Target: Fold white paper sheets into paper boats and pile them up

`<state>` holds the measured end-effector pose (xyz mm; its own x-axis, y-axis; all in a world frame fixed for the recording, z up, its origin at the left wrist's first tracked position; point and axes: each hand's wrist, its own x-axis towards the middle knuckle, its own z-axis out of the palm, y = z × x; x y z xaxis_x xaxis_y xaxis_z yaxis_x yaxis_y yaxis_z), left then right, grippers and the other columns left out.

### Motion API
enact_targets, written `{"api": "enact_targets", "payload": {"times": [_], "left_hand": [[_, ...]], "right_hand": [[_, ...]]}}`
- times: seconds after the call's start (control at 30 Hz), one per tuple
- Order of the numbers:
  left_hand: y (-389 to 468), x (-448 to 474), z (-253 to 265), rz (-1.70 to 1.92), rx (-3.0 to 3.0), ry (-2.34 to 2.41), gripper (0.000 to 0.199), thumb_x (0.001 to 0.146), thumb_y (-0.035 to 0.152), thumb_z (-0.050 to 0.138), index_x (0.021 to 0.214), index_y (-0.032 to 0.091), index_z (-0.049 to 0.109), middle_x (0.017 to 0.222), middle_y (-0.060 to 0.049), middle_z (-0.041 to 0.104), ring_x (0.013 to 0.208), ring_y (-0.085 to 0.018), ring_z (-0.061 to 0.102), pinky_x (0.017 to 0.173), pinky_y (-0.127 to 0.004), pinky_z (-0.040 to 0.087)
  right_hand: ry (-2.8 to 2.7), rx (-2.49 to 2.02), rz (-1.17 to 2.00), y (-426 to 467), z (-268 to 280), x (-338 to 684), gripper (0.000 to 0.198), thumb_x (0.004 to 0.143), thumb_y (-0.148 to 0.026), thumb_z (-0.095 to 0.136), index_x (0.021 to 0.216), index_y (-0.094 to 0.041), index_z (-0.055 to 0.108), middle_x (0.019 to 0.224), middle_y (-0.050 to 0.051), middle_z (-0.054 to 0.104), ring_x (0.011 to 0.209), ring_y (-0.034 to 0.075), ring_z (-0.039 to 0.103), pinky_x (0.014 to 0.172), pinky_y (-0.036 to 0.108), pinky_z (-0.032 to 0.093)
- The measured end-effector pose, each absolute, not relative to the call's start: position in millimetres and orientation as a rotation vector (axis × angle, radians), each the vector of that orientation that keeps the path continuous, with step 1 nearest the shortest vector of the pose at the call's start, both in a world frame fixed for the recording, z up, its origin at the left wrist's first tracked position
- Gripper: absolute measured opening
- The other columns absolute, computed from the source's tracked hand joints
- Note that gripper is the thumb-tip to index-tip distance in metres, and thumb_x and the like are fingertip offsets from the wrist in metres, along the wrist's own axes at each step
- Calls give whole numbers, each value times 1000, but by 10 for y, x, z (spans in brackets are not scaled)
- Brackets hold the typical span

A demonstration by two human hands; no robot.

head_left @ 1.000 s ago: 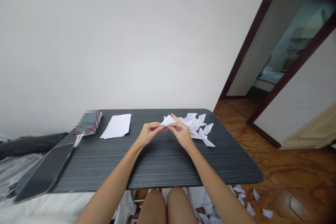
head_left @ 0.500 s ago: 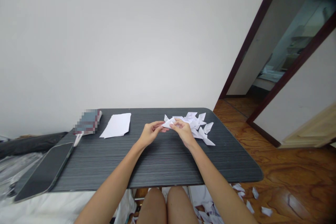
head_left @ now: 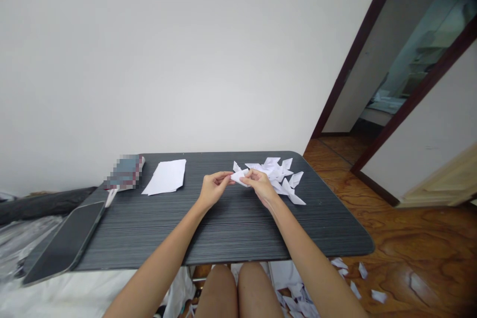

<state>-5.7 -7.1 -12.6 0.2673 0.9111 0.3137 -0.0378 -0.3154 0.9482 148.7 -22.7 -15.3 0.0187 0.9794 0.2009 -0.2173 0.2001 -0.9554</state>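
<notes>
Between my two hands is a small folded piece of white paper point(head_left: 239, 177), held just above the dark table point(head_left: 231, 238). My left hand point(head_left: 216, 186) pinches its left end between thumb and fingers. On the other side, my right hand point(head_left: 260, 184) grips its right part, the thumb lying on the near face. Just beyond and to the right of my right hand lies a pile of folded white paper pieces point(head_left: 276, 171) with pointed ends. A stack of flat white paper sheets point(head_left: 166, 177) rests left of my left hand.
A phone-like dark slab point(head_left: 65, 243) lies at the table's left edge. Behind it sits a blurred-out pouch or book point(head_left: 126, 171) with a white strap. More folded papers point(head_left: 298, 298) lie below the table, and several pieces point(head_left: 379, 296) are scattered on the wooden floor. A doorway stands right.
The folded paper has turned slightly in my fingers and now shows a different face. My left hand's fingers have drawn back a little to the left along its end.
</notes>
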Motion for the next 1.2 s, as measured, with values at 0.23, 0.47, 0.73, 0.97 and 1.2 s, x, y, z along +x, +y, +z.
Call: {"api": "enact_targets", "payload": {"times": [0.23, 0.47, 0.73, 0.97, 1.2], "left_hand": [[-94, -34, -95, 1228, 1468, 843, 28, 66, 30, 59, 83, 7, 61, 76, -9, 67, 67, -20, 64, 70, -33, 52], [-72, -34, -140, 1251, 1525, 853, 27, 68, 29, 57, 84, 8, 60, 73, -8, 66, 66, -19, 64, 68, -31, 52], [-66, -13, -124, 1277, 1503, 945, 31, 66, 28, 59, 89, 7, 60, 77, -9, 66, 66, -18, 63, 66, -29, 52], [-47, -31, -122, 1209, 1475, 930, 43, 61, 25, 64, 99, 8, 55, 68, -6, 66, 62, -17, 63, 64, -28, 51], [12, -27, -182, 1228, 1329, 971, 32, 66, 21, 57, 95, 7, 59, 68, -5, 66, 57, -14, 62, 63, -29, 52]], "right_hand": [[-1125, -903, 1235, -236, -160, 1476, 24, 54, -27, 68, 57, -16, 47, 57, -2, 58, 54, 11, 55, 55, 23, 40], [-1145, -1003, 1097, -175, -243, 1450, 24, 54, -27, 68, 56, -15, 46, 56, 0, 59, 55, 13, 56, 54, 24, 42], [-1224, -881, 1211, -240, -201, 1434, 38, 58, -23, 66, 86, -22, 40, 71, -3, 58, 49, 11, 56, 50, 25, 45], [-1328, -833, 1142, -265, -176, 1421, 48, 62, -18, 60, 101, -26, 33, 79, -4, 50, 46, 6, 51, 48, 22, 45], [-1412, -803, 1155, -281, -147, 1409, 51, 59, -10, 58, 103, -27, 39, 94, 0, 42, 53, 6, 52, 51, 23, 46]]}}
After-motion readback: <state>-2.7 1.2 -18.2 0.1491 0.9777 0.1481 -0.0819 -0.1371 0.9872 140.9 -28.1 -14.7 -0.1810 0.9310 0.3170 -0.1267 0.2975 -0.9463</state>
